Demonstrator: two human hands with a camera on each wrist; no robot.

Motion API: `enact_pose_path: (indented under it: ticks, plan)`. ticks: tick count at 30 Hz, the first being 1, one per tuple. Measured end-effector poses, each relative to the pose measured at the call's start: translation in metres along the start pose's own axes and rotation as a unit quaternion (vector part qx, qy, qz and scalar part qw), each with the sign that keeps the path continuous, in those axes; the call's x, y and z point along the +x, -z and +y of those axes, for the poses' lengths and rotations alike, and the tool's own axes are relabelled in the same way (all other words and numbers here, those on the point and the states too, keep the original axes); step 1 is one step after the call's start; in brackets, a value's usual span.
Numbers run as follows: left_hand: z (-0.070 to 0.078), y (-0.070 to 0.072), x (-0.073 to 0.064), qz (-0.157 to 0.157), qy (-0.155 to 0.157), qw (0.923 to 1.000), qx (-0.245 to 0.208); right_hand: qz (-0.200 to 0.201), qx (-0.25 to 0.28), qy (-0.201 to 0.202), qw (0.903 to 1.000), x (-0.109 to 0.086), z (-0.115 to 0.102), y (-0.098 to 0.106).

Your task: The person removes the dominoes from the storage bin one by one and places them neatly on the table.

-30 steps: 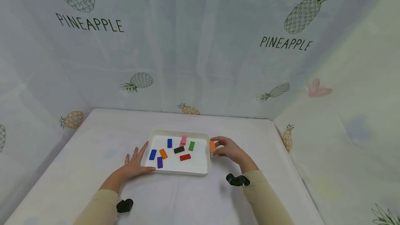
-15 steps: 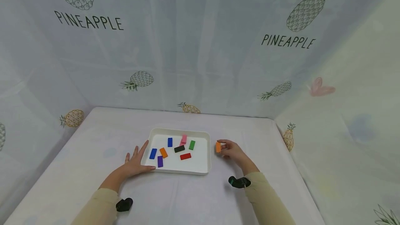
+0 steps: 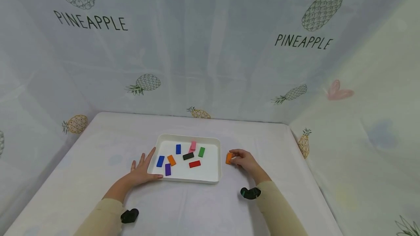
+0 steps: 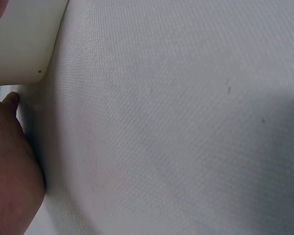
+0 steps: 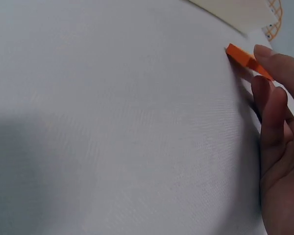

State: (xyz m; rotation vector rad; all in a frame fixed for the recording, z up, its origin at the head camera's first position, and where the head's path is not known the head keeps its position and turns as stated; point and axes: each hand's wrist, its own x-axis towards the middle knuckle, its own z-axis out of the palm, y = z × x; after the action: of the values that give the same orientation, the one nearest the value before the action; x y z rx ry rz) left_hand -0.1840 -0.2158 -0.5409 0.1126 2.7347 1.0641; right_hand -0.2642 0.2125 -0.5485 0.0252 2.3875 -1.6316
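Observation:
A white tray stands on the table. My left hand spreads its straight fingers along the tray's left side, thumb at the front edge. To the right of the tray, my right hand pinches an orange block between thumb and fingers, low at the tablecloth. The right wrist view shows this orange block tilted, with the thumb on its upper side. Inside the tray lie two blue blocks, another orange block, a purple block, a black block, pink pieces, a green block and a red block.
A white cloth covers the table. Behind and at the sides hangs a pineapple-print curtain. Black devices sit on both wrists, one of them the left wrist device.
My right hand has carried the orange block from the tray's right rim a little to the right and down toward the tablecloth. The left hand stays at the tray.

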Motion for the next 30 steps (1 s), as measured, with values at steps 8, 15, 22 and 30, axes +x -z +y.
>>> enact_pose_path:
  ticks: [8,15,22,30]
  plan:
    - [0.0015,0.0015,-0.0007,-0.007,0.007,1.0,0.001,0.005,-0.021,0.01,0.9997,-0.0005,0.0002,-0.0023]
    - [0.0013,0.0031,0.002,-0.025,0.025,0.9994,0.002,0.008,-0.028,0.006,0.9996,-0.0014,-0.0003,-0.0048]
    - [0.0021,0.0033,0.002,-0.026,0.025,0.9994,0.001,0.011,-0.03,0.002,0.9995,-0.0036,0.0003,-0.0061]
    - [0.0013,0.0023,0.0028,-0.022,0.024,0.9994,0.007,0.013,-0.031,0.006,0.9994,-0.0031,0.0001,-0.0071]
